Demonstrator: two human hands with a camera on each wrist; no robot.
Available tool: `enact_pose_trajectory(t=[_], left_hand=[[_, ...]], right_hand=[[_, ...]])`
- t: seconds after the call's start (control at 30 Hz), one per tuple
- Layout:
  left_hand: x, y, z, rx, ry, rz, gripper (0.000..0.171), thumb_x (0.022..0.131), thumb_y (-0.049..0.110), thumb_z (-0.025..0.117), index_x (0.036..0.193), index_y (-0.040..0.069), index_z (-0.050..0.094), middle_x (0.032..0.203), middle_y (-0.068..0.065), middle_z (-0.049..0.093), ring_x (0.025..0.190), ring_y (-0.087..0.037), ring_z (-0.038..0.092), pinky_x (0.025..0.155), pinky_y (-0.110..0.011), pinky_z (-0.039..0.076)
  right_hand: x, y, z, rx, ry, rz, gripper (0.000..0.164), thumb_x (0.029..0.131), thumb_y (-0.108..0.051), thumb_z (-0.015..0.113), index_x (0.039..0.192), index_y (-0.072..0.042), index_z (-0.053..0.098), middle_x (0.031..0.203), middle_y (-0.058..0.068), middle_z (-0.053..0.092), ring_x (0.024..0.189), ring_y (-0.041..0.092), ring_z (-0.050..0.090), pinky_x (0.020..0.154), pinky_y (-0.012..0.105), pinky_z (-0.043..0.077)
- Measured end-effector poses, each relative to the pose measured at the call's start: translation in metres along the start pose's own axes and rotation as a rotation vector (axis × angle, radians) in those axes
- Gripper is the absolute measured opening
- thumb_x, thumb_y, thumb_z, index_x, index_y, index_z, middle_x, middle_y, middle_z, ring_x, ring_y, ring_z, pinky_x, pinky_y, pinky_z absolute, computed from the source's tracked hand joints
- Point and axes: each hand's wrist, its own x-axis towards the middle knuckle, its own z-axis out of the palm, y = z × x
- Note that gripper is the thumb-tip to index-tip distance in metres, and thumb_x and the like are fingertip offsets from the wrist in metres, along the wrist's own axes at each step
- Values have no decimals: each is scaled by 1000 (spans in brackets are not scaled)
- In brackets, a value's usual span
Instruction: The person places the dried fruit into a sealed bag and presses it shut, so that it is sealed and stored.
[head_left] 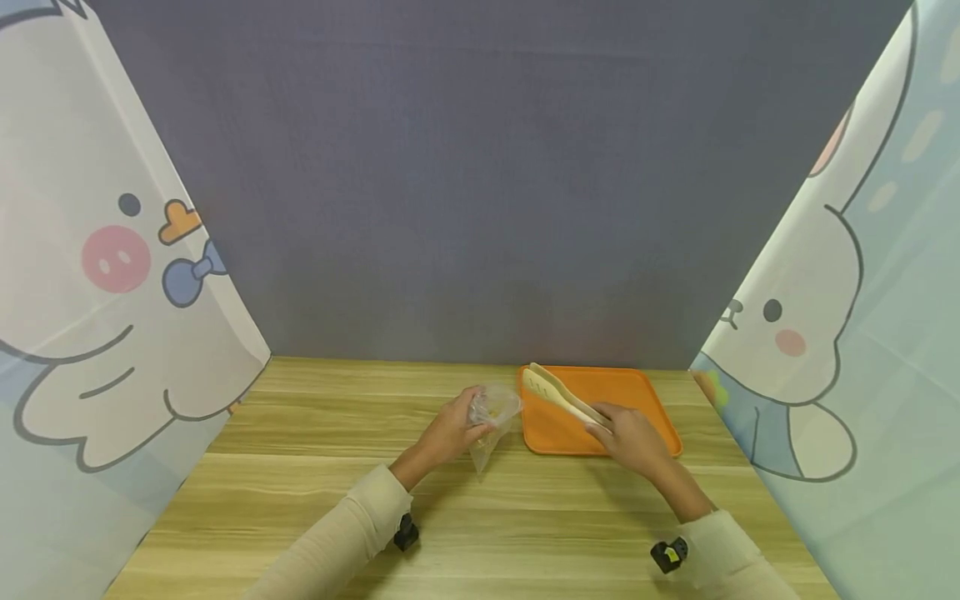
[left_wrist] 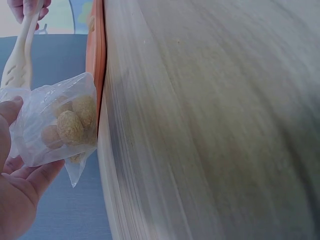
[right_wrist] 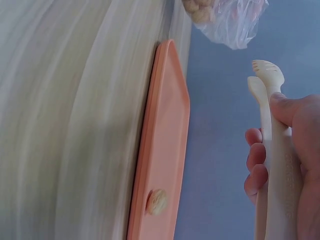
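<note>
My left hand grips a clear plastic bag near its mouth, above the table just left of the orange tray. Several round, tan, wrinkled pieces that look like walnuts lie inside the bag. In my right hand is a pair of cream-coloured tongs, held over the tray and pointing up to the left toward the bag. The two slotted tong tips are close together with nothing between them in the right wrist view. A single walnut-like piece lies on the tray there; the right hand hides it in the head view.
The wood-grain table extends to a grey wall panel at the back. Cartoon-printed sheets stand at both sides. Black wrist cameras sit on each sleeve.
</note>
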Motion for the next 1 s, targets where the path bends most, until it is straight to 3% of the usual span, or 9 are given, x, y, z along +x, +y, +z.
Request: enact_pose_trajectory(t=[0.37, 0.83, 1.0], left_hand=[[-2, -1, -1, -3, -12, -15, 70, 95, 29, 74, 151, 4, 40, 129, -18, 64, 107, -27, 67, 84, -39, 57], [-2, -7, -2, -4, -13, -15, 70, 96, 33, 72, 152, 6, 39, 130, -16, 64, 102, -23, 68, 78, -32, 57], [-1, -8, -3, -15, -21, -27, 71, 96, 34, 72, 152, 7, 39, 130, -15, 64, 103, -22, 68, 79, -32, 57]], right_hand=[[-15, 19, -5, -14, -12, 30, 33, 95, -22, 72, 118, 1, 69, 76, -3, 65, 59, 5, 47, 55, 25, 41], [-31, 45, -13, -50, -11, 46, 27, 95, -17, 72, 112, 3, 70, 76, 1, 66, 64, 10, 53, 59, 31, 44], [-35, 51, -12, -67, -24, 59, 27, 96, -19, 71, 112, 2, 69, 71, -4, 61, 59, 7, 48, 56, 28, 41]])
